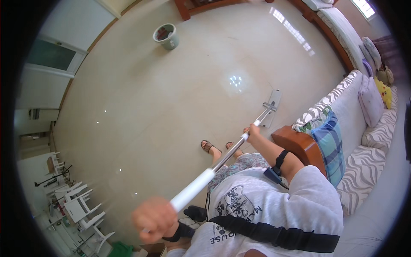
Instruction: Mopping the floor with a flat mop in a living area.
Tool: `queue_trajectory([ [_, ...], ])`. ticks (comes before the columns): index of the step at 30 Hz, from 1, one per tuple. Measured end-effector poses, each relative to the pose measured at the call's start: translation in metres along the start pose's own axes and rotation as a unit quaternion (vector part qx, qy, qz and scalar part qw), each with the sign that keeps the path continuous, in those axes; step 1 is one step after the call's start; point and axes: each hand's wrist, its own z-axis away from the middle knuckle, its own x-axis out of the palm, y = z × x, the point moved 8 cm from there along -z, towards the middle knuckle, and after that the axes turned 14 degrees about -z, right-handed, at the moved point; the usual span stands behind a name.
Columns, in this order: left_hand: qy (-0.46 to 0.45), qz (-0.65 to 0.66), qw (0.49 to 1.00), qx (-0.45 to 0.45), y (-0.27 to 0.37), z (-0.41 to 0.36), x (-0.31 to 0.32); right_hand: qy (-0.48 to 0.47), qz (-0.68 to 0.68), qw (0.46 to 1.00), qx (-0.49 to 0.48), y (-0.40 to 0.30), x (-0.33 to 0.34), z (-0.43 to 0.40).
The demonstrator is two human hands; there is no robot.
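A flat mop slants across the view, with a white-and-metal pole (228,156) and a grey rectangular mop head (274,96) lying on the tiled floor. My left hand (154,219), blurred and close to the camera, is wrapped around the top end of the pole's white grip (192,189). Farther down, my right hand (253,131) grips the pole near a white collar, not far above the mop head. The mop head is near the wooden end of the sofa. Part of its lower side is hidden behind the pole and my right hand.
To my right stands a sofa with a wooden armrest (289,138) and a blue plaid cushion (329,144). A grey-green bucket (171,41) with dark reddish contents stands ahead on the floor (154,106). White chairs (77,208) are at lower left; wooden furniture (183,11) lies ahead.
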Motion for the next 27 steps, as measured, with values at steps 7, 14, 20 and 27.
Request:
queue_trajectory([
  [7,-0.056,-0.089,0.99,-0.099,-0.078,-0.015,0.059,0.093,-0.036,0.994,-0.039,-0.075,-0.031,-0.075],
  [14,0.167,-0.215,0.962,0.003,0.021,0.013,-0.019,0.042,0.243,0.968,-0.038,0.075,0.051,-0.023],
  [20,0.205,-0.3,0.927,0.091,0.097,0.037,-0.009,-0.041,0.247,0.968,0.02,0.225,0.117,0.045],
  [27,-0.039,-0.322,0.944,0.063,0.118,0.039,0.006,-0.122,0.098,0.971,0.183,0.254,0.127,0.1],
])
